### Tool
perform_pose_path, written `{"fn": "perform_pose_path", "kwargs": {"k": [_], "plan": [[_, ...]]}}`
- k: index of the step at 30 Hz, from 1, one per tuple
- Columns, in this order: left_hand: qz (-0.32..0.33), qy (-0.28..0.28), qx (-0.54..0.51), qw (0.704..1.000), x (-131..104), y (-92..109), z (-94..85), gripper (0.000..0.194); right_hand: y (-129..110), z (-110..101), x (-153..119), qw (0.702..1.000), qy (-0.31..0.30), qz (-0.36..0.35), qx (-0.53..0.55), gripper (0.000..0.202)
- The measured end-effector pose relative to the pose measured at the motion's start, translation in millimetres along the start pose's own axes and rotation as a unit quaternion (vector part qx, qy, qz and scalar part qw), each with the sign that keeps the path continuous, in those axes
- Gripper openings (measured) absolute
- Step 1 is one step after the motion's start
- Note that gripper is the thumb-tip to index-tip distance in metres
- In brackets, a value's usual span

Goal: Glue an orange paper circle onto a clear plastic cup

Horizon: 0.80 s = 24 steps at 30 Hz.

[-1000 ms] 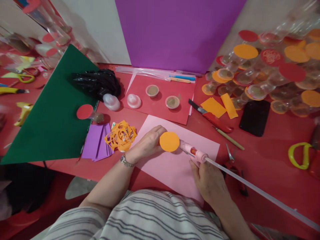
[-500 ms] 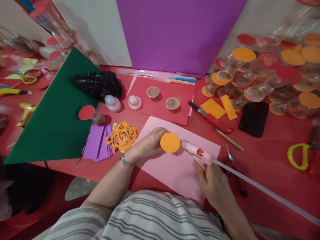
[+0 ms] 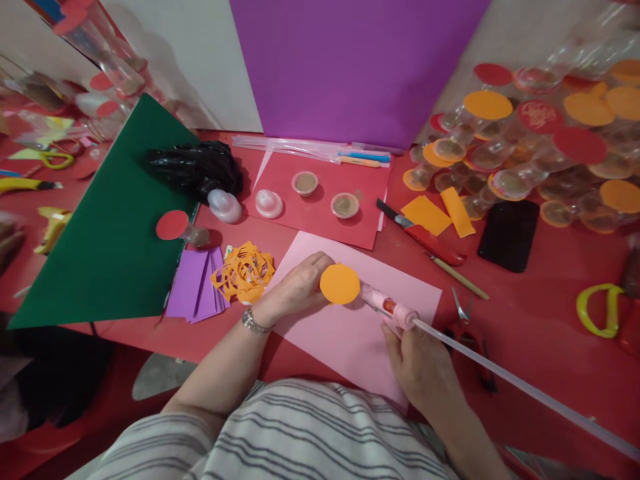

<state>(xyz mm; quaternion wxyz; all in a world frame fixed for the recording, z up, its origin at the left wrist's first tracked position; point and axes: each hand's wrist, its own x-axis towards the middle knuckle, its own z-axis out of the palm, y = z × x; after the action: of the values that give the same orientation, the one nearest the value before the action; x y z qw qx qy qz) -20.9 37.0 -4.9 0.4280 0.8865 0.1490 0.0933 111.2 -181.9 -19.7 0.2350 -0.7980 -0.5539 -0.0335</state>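
Note:
An orange paper disc (image 3: 340, 284) is held by my left hand (image 3: 303, 285), whose fingers close behind its left edge; what lies under the disc is hidden. My right hand (image 3: 423, 363) grips a pink glue gun (image 3: 387, 305) from below. The gun's nozzle points left, close to the disc's right edge. From the gun's back end a long translucent glue stick (image 3: 510, 373) runs down to the right. Both hands are over a pink sheet (image 3: 345, 333) on the red table.
Left stand a green board (image 3: 115, 233), purple strips (image 3: 197, 283) and orange cut paper (image 3: 245, 272). Ahead are two small cups on a red sheet (image 3: 315, 217). At right lie a cutter (image 3: 435, 245), a black phone (image 3: 509, 237), pliers and many clear bottles with paper discs.
The glue gun and my right hand have shifted slightly left. My left hand and the orange disc are almost unmoved. At the far left edge, another person's hand shows more.

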Motion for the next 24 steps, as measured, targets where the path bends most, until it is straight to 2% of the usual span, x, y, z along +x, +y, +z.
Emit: {"fn": "perform_pose_path", "kwargs": {"k": [3,7,11,14,17,24], "plan": [[0.008,0.002,-0.002,1.000,0.1,-0.4,0.0,0.025,-1.4,4.8,11.3,0.999,0.005,-0.032,-0.043,0.034],[0.017,0.005,0.002,1.000,0.3,-1.5,0.2,0.024,0.6,11.9,17.0,0.998,0.017,-0.038,-0.055,0.037],[0.023,-0.013,-0.002,1.000,-0.4,-2.0,-1.5,0.021,4.7,9.4,11.1,0.998,0.033,-0.034,-0.031,0.034],[0.021,-0.020,-0.014,0.999,-2.0,-1.2,-3.7,0.032,6.4,3.4,1.8,0.999,0.026,-0.020,-0.007,0.032],[0.010,0.000,-0.008,1.000,-3.5,-0.5,-3.3,0.041,6.3,0.2,-6.9,0.999,0.023,-0.025,-0.018,0.031],[0.007,0.024,0.004,1.000,-2.3,-4.0,7.0,0.019,4.0,3.0,-3.5,0.999,0.013,-0.026,-0.033,0.030]]}}
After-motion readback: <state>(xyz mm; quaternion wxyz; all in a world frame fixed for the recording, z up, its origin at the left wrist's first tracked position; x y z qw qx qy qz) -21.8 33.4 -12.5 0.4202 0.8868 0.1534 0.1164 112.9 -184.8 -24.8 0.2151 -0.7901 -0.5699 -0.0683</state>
